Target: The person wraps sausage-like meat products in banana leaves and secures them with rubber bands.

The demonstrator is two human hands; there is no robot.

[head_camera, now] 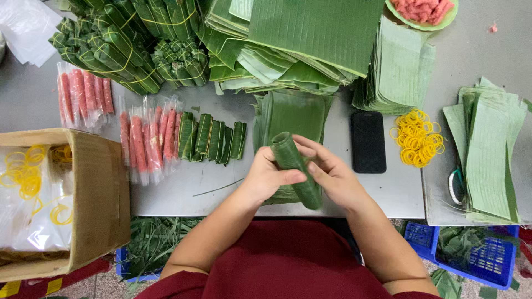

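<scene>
I hold a green leaf roll in both hands, right in the middle of the gray table. My left hand is curled around its middle, with my thumb pressed across it. My right hand pinches the roll from the other side with fingers and thumb. The roll is tilted, with its open top end pointing to 11 o'clock.

Under my hands lies a flat pile of cut leaf sheets. At 9 o'clock from the roll, a row of small wrapped leaf parcels lies side by side. Just past them are clear plastic packs of pink sausage sticks, and more of those packs sit at 10 o'clock. Farther at 10 o'clock is a heap of leaf bundles tied with yellow bands.

At 3 o'clock, near my right hand, a black phone lies flat. Past it is a pile of yellow rubber bands. At 1 o'clock a green plate of pink meat sits on a stack of leaves. Another leaf stack lies far at 3 o'clock.

At 8 o'clock a brown cardboard box holds clear bags with yellow bands inside. A blue plastic basket with leaf scraps is at 4 o'clock, below the table.
</scene>
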